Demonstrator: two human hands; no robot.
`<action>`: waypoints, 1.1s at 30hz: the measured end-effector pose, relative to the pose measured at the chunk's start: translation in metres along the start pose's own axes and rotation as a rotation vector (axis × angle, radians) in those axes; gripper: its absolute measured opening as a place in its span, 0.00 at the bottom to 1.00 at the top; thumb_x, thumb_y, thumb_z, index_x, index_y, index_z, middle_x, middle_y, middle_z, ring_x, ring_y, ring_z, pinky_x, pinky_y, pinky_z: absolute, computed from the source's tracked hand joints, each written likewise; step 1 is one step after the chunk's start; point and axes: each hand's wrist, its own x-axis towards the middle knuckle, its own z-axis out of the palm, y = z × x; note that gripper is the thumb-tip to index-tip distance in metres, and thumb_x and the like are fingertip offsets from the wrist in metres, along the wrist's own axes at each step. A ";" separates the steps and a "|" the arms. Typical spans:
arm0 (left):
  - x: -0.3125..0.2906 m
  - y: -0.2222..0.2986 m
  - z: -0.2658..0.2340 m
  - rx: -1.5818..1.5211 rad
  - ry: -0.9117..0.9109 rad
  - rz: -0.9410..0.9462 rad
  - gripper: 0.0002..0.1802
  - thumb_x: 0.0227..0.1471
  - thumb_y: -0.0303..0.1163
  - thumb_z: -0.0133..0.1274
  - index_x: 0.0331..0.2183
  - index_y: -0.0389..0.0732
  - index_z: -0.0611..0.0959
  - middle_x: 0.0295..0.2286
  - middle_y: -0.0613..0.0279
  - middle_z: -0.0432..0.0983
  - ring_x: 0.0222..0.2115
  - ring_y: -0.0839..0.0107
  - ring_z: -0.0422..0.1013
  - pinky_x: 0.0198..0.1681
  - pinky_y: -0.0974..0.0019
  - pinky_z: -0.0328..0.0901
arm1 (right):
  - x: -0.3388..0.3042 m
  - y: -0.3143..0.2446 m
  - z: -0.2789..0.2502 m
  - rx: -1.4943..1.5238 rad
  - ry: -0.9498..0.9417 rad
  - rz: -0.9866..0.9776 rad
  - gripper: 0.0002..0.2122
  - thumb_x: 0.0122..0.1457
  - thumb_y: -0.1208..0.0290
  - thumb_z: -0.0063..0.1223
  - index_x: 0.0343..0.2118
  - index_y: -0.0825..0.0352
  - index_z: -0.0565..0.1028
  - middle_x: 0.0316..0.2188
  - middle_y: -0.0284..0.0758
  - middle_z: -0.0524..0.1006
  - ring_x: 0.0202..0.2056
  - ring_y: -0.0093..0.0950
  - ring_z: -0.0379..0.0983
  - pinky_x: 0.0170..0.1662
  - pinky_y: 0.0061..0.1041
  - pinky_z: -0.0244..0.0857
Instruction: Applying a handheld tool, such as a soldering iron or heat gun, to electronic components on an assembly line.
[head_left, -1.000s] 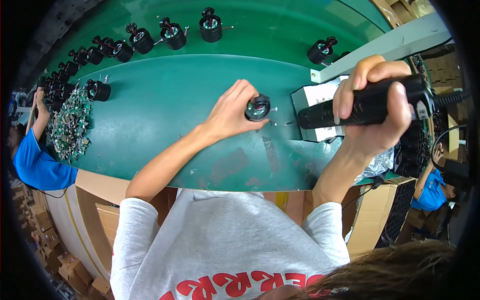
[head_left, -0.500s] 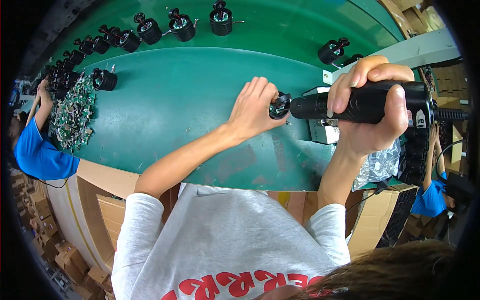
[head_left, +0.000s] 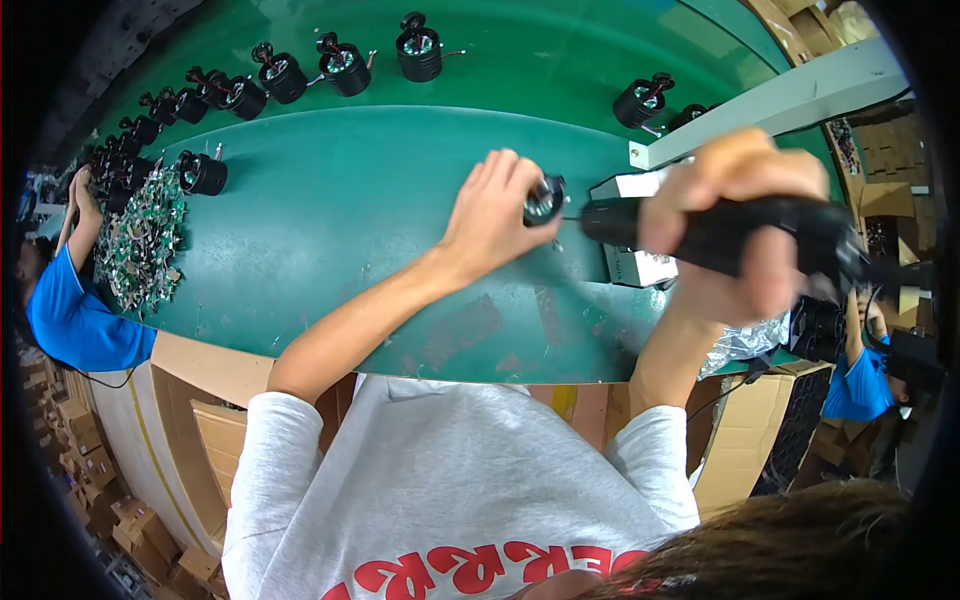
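My left hand (head_left: 497, 208) is closed around a small black cylindrical housing (head_left: 543, 203), tilted so that its open end faces right. A bit of green circuit board shows inside it, though my fingers cover most of its body. My right hand (head_left: 735, 220), smeared by motion, grips a black electric screwdriver (head_left: 620, 222) lying level across the view. Its thin bit points left toward the housing, with a short gap between the tool's nose and the housing. Whether the bit touches a screw is too small to tell.
Several similar black housings (head_left: 419, 54) with wires line the far green strip. A heap of small circuit boards (head_left: 145, 240) lies left, near a co-worker in a blue shirt (head_left: 80, 315). A white box (head_left: 640, 268), clear plastic bag (head_left: 745, 345) and grey metal bar (head_left: 780, 105) are at right.
The screwdriver's nose has drawn away from the housing, baring the thin bit. My left hand and the housing sit slightly farther left in view, the housing turned a little; the whole view has shifted slightly.
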 end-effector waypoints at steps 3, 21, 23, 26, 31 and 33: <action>0.043 -0.024 0.002 0.035 0.112 -0.107 0.26 0.44 0.33 0.63 0.45 0.39 0.73 0.40 0.53 0.74 0.38 0.56 0.71 0.44 0.55 0.67 | -0.005 -0.047 -0.018 -0.219 0.210 0.038 0.11 0.63 0.67 0.47 0.40 0.70 0.69 0.28 0.42 0.71 0.14 0.28 0.68 0.14 0.23 0.64; 0.139 -0.016 0.085 -0.268 0.020 -0.066 0.32 0.47 0.33 0.64 0.53 0.41 0.71 0.55 0.48 0.65 0.51 0.49 0.70 0.55 0.53 0.67 | -0.002 -0.060 -0.030 0.039 0.356 -0.001 0.12 0.67 0.65 0.38 0.38 0.71 0.69 0.29 0.45 0.73 0.12 0.27 0.67 0.12 0.21 0.59; 0.155 -0.015 0.100 -0.314 -0.067 -0.138 0.32 0.47 0.36 0.65 0.52 0.42 0.71 0.54 0.49 0.66 0.48 0.50 0.71 0.53 0.53 0.68 | -0.004 -0.060 -0.035 0.044 0.330 -0.016 0.13 0.68 0.64 0.36 0.39 0.71 0.69 0.30 0.45 0.73 0.12 0.27 0.66 0.12 0.21 0.59; 0.167 -0.005 0.114 -0.280 -0.313 -0.221 0.32 0.45 0.38 0.66 0.50 0.43 0.73 0.47 0.52 0.71 0.41 0.52 0.74 0.48 0.54 0.69 | -0.007 -0.065 -0.042 0.032 0.323 -0.036 0.15 0.68 0.63 0.33 0.40 0.71 0.68 0.31 0.46 0.72 0.12 0.26 0.65 0.12 0.21 0.59; 0.154 -0.008 0.110 -0.226 -0.208 -0.151 0.33 0.41 0.35 0.70 0.49 0.38 0.75 0.42 0.53 0.77 0.40 0.58 0.74 0.47 0.59 0.69 | -0.008 -0.068 -0.043 -0.006 0.333 -0.053 0.15 0.68 0.64 0.34 0.41 0.72 0.68 0.32 0.46 0.73 0.12 0.26 0.65 0.13 0.21 0.59; 0.133 -0.016 0.087 -0.246 -0.136 -0.109 0.32 0.40 0.33 0.70 0.47 0.37 0.76 0.39 0.53 0.78 0.38 0.59 0.75 0.46 0.61 0.69 | -0.007 -0.068 -0.045 -0.002 0.335 -0.071 0.14 0.68 0.64 0.34 0.40 0.72 0.68 0.31 0.46 0.73 0.12 0.27 0.66 0.13 0.21 0.60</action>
